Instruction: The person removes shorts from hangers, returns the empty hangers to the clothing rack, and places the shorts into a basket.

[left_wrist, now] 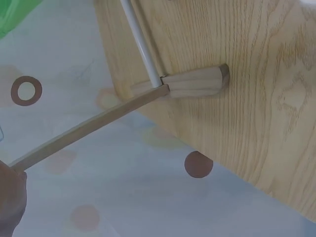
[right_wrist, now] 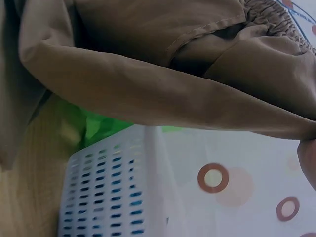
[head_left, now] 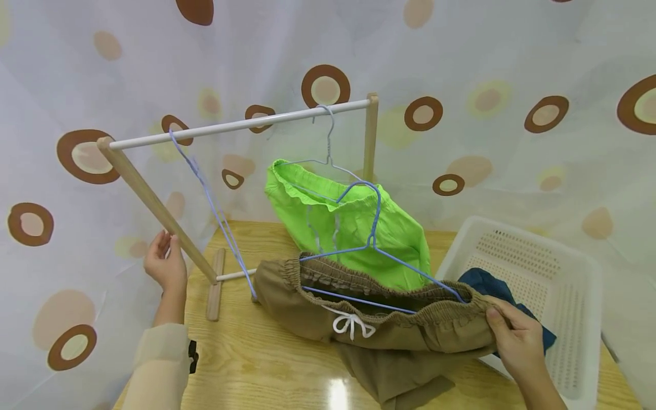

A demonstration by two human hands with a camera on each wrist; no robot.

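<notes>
At the right end of a pair of brown pants (head_left: 410,336), my right hand (head_left: 520,336) pinches the elastic waistband. A blue hanger (head_left: 371,242) sits inside that waistband, its hook upright and off the rod. A white drawstring bow (head_left: 353,326) shows at the front. My left hand (head_left: 168,265), fingers loosely curled, is beside the left post (head_left: 159,208) of the clothes rack; whether it touches the wood I cannot tell. In the left wrist view, only part of that hand (left_wrist: 11,200) shows, at the left edge.
Bright green pants (head_left: 353,228) hang from the rack's white rod (head_left: 246,124) on a hanger. A lavender hanger (head_left: 210,196) hangs further left. On the right stands a white perforated basket (head_left: 569,273) with dark blue cloth (head_left: 487,282). A patterned curtain hangs behind the wooden table (head_left: 246,364).
</notes>
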